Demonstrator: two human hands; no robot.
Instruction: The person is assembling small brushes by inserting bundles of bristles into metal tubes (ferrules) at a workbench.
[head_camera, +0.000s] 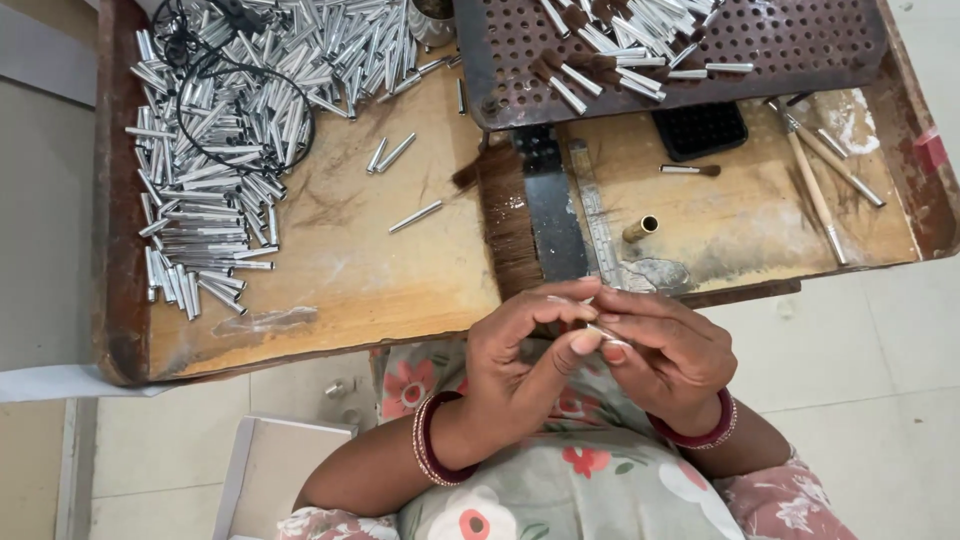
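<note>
Where the worn wooden tray (330, 290) begins at the left, a heap of small shiny metal tubes (215, 150) lies piled, thin and round, with a black cord (240, 95) looped over them. A few loose tubes (415, 216) lie apart on the scratched, pale board. Further right a flat brush with dark brown bristles (505, 225) rests beside a black strip (550, 215) and a steel ruler (595, 215), and a short brass tube (640, 229) sits near them. Above, a rusty metal plate full of round holes (800, 45) carries more tubes tipped with brown hair (610, 45). Thin brush sticks (820, 180) lie at the tray's right end.

Below the tray's edge, over a flowered cloth, the left hand (520, 370) and right hand (670, 360) meet. Their fingertips pinch one thin silvery tube (600, 331) between them, the left thumb and forefinger closed on one end, the right fingers closed on the other. Both wrists wear dark red bangles (435, 440).
</note>
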